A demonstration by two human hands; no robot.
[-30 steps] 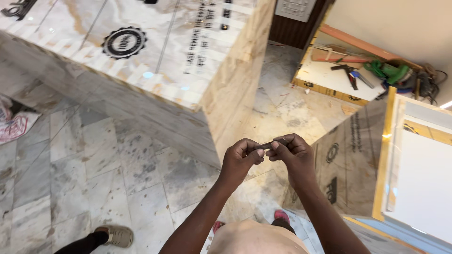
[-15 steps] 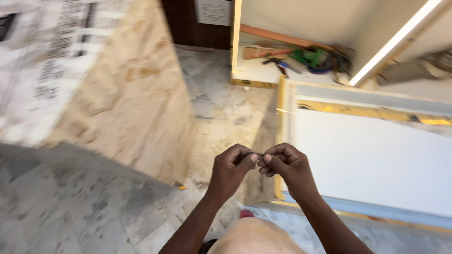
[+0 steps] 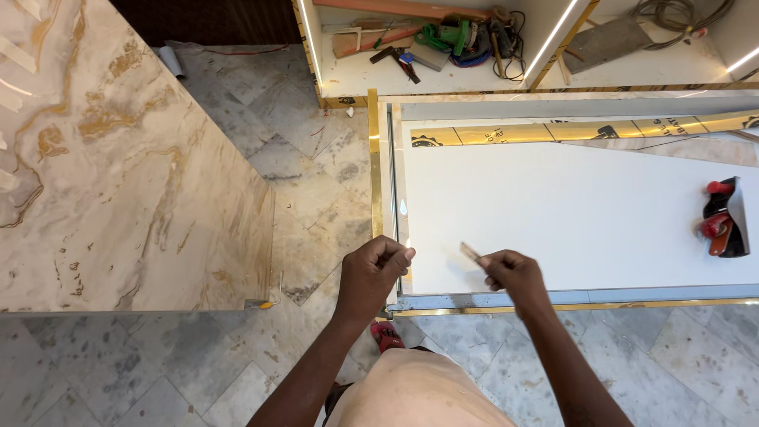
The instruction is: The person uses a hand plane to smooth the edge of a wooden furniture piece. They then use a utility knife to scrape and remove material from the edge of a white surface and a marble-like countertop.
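Observation:
My right hand (image 3: pixel 512 273) pinches a small flat tan piece (image 3: pixel 470 252) that sticks out up and to the left, above the near edge of a large white panel (image 3: pixel 577 213). My left hand (image 3: pixel 375 269) is closed in a loose fist at the panel's near left corner, beside its gold edge strip (image 3: pixel 374 166). Whether the left fingers pinch anything I cannot tell. The two hands are a short gap apart.
A red and black hand plane (image 3: pixel 723 218) lies on the panel's right side. A marble-patterned slab (image 3: pixel 118 158) fills the left. Beyond the panel, an open white compartment (image 3: pixel 356 75) holds a green power tool (image 3: pixel 452 35), cords and hand tools. The floor is grey marble (image 3: pixel 308 134).
My hands, joined together before, have drifted apart, the right one keeping the small piece. My view has swung right, from the marble slab to the white panel.

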